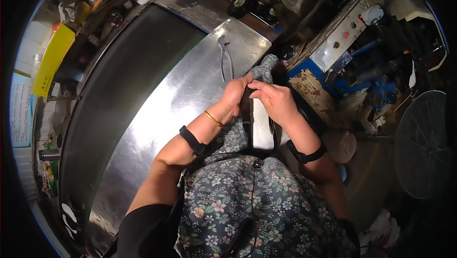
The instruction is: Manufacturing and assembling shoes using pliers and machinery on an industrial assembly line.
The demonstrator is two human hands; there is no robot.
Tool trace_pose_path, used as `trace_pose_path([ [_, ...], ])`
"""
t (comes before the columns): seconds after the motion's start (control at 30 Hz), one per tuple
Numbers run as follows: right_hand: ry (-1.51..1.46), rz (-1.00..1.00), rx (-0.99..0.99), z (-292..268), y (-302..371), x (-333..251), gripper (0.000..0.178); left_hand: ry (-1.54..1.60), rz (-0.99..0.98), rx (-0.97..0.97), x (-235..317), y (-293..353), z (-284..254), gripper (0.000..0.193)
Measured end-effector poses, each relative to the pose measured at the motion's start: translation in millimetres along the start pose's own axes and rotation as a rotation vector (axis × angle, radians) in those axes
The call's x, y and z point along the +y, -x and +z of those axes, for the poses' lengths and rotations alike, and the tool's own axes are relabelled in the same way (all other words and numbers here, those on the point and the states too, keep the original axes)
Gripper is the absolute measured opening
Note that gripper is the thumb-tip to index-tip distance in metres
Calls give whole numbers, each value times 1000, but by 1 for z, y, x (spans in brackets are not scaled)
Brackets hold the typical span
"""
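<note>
Both forearms reach forward, elbows bent; the left hand (pixel 234 97) and right hand (pixel 275 101) meet, fingers curled in a close grip.

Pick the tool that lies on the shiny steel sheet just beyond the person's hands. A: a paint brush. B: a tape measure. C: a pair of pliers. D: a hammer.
C: a pair of pliers with two long metal handles lies on the steel sheet, just past the left hand and right hand, which both grip a dark strap-like piece.
</note>
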State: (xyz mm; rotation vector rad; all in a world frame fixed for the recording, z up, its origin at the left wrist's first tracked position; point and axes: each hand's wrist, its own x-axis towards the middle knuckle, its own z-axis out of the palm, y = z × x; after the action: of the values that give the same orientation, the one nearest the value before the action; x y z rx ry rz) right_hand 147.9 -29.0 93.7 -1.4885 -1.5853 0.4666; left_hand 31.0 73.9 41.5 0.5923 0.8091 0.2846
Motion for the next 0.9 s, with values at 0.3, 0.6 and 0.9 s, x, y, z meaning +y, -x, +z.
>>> trace_pose_path([
  [0.3,-585,408,155,13,52,40,44,-1015,993,203,-28,27,30,52],
  [0.6,-1035,888,222,13,86,70,52,-453,384,-161,-10,3,-2,46],
  [0.9,-6,814,-140,36,63,53,53,-548,385,-83,-30,-8,-16,44],
])
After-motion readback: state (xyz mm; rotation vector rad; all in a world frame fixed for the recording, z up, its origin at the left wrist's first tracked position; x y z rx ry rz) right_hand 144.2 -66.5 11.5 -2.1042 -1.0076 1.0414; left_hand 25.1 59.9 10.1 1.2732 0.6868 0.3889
